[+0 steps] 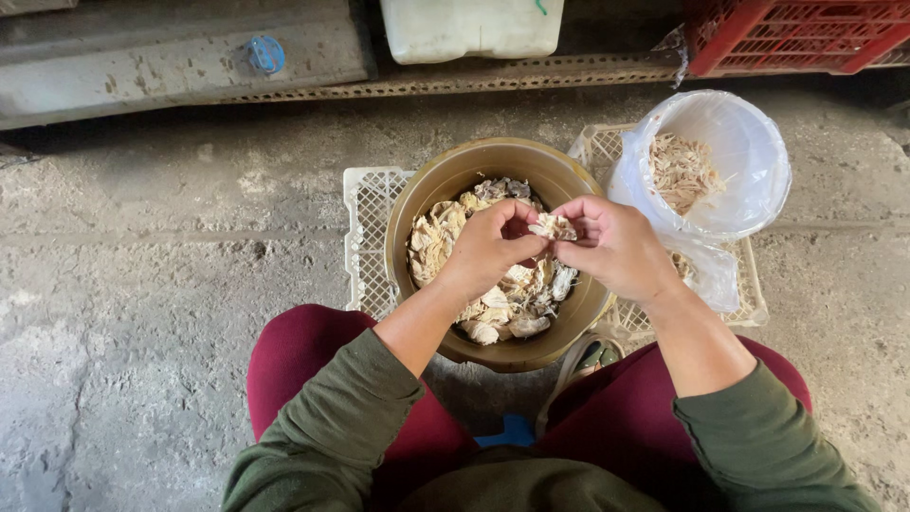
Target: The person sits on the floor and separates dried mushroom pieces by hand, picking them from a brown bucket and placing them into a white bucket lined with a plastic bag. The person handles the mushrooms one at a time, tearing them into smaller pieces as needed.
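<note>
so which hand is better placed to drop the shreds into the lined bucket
Probably the right hand: it is nearer the plastic-lined bucket, which stands on its side. The left hand is over the bowl.

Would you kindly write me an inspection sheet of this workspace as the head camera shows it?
Surface: rough grey concrete floor; white plastic crate lying flat under the bowl.
Job's things: brown bowl of pale shredded pieces; small pale piece pinched between both hands above it.
Clutter: bag-lined white bucket holding finer shreds, right of the bowl.
Hands: left hand and right hand both closed on the piece.
Cables: nothing seen.
Surroundings: red crate, white container, blue cap along the far edge.
</note>
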